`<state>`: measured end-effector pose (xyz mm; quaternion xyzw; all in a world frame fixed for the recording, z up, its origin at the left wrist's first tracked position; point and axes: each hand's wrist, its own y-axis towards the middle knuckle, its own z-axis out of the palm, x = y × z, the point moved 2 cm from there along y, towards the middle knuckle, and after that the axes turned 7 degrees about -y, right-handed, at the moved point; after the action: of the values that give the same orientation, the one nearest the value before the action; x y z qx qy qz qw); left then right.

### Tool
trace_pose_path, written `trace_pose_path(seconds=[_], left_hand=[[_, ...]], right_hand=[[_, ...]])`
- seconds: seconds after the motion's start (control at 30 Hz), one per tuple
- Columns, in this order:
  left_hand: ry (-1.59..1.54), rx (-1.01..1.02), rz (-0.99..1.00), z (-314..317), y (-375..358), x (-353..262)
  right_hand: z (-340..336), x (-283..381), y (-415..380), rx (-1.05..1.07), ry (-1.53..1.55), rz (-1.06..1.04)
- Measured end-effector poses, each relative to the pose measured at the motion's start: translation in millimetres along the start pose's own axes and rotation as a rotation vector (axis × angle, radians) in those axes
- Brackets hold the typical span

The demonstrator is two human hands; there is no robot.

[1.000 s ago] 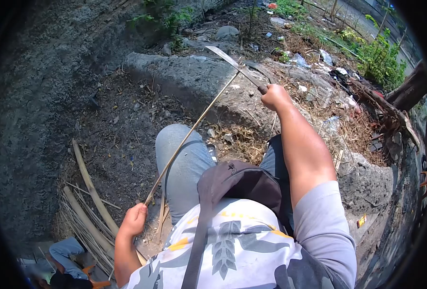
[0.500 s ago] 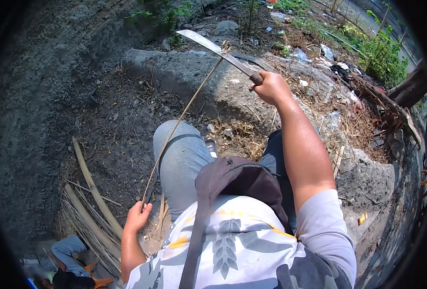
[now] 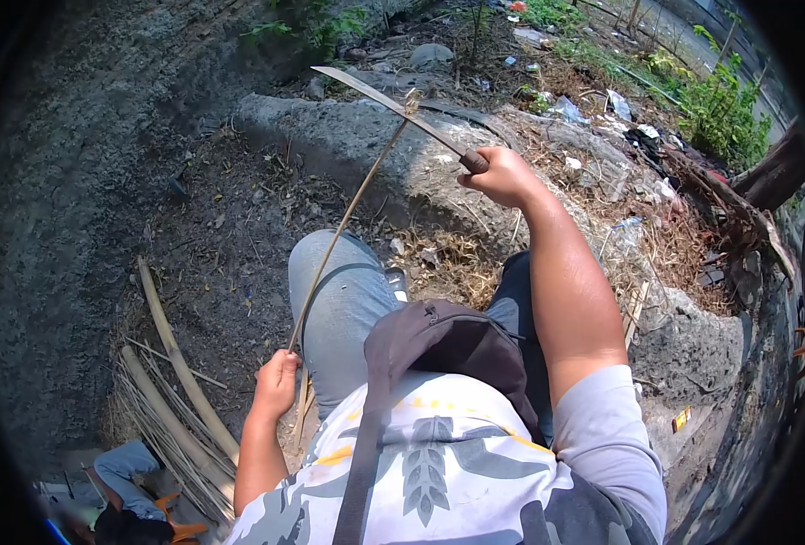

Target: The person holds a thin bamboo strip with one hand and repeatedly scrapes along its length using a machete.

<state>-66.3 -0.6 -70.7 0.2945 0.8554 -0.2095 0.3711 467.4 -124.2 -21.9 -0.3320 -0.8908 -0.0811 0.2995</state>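
My right hand point(image 3: 504, 176) is wrapped round the dark handle of a machete point(image 3: 368, 89). Its long blade points up and to the left, over a stone ledge. Lower down, my left hand point(image 3: 276, 385) is closed on the near end of a thin bamboo strip point(image 3: 346, 214). The strip slants upward past my left knee, and its far end meets the blade about midway along. A small pale curl of shavings point(image 3: 412, 100) shows at that meeting point.
Long bamboo pieces point(image 3: 177, 354) and a bundle of thin strips lie at lower left. A rough wall point(image 3: 57, 227) rises on the left. The stone ledge point(image 3: 330, 127) runs ahead, with litter and dry grass beyond. Another person point(image 3: 128, 481) sits at bottom left.
My left hand has moved forward and to the right along with its grip on the strip. The machete has shifted slightly left and down, its blade turned more edge-on.
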Motion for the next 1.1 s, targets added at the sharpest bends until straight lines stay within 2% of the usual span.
trace_pose_path(seconds=[0.07,0.23,0.33,0.4,0.47,0.57,0.67,0.7,0.8,0.83,0.93,0.97,1.07,1.1], left_hand=[[-0.017,0.028,-0.014,3.2,-2.4,5.6],[-0.026,0.004,-0.020,1.2,-7.0,16.9],[-0.030,0.039,-0.059,-1.0,-4.4,20.8],[-0.030,0.046,-0.059,-0.3,-2.1,21.9],[-0.019,0.043,-0.053,-0.2,-0.9,20.4],[0.018,0.043,-0.053,-2.3,-1.7,13.4],[0.027,0.036,-0.018,3.1,0.7,2.3],[0.025,0.031,-0.005,5.2,0.7,-0.2],[0.064,-0.013,-0.010,8.7,-3.2,-3.4],[0.080,-0.020,0.007,10.1,3.4,-8.7],[0.107,-0.036,0.054,14.1,19.0,-23.3],[0.119,-0.021,0.063,10.5,20.3,-22.0],[0.066,0.052,0.002,7.1,18.1,-19.3],[0.025,0.070,-0.017,9.2,16.3,-15.7]], right_hand=[[-1.4,4.2,-3.1,0.083,-0.031,-0.024],[2.8,1.7,2.9,0.117,-0.003,-0.088],[4.4,12.0,0.7,0.261,-0.028,-0.142],[8.3,20.9,-6.6,0.144,-0.095,-0.235],[10.3,22.7,-11.1,0.048,-0.215,-0.217],[-4.1,42.6,-23.0,0.069,-0.405,-0.274],[-2.6,53.9,-29.3,0.026,-0.509,-0.416],[2.6,51.2,-28.6,-0.063,-0.496,-0.435],[2.6,22.8,-2.3,-0.201,-0.353,0.018],[3.9,14.4,2.0,-0.079,-0.313,0.144],[10.1,6.8,3.8,-0.148,-0.369,0.171],[20.2,-6.3,8.7,-0.246,-0.329,0.094],[21.3,-21.9,19.5,0.046,0.184,0.038],[13.9,-11.2,11.0,0.217,0.426,0.111]])
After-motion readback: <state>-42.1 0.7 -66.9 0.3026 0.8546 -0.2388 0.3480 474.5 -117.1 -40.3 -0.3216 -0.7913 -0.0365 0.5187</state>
